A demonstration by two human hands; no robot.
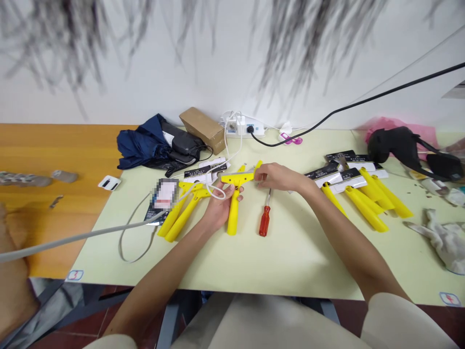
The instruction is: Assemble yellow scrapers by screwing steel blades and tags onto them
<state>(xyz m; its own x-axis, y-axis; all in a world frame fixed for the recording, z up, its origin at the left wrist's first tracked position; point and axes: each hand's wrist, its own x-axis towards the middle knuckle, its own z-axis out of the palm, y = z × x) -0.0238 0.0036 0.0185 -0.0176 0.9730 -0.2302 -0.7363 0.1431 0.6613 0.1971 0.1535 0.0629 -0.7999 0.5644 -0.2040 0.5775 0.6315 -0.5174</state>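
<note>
At frame centre, a yellow scraper (234, 203) is gripped by the left hand (218, 208); its head is pinched, seemingly, by the right hand (278, 177). Carded scrapers (358, 186) lie finished right; loose ones (181, 211) wait left.

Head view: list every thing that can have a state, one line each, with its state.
Yellow plastic T-shaped scraper: off the table, gripped by left hand; right hand pinches its head end.
Red-handled screwdriver: lying flat, untouched.
Yellow scrapers with black cards: lying on the table at right.
Two yellow scrapers: lying at left.
White power strip: black cable plugged in.
White cloth glove: lying crumpled.
</note>
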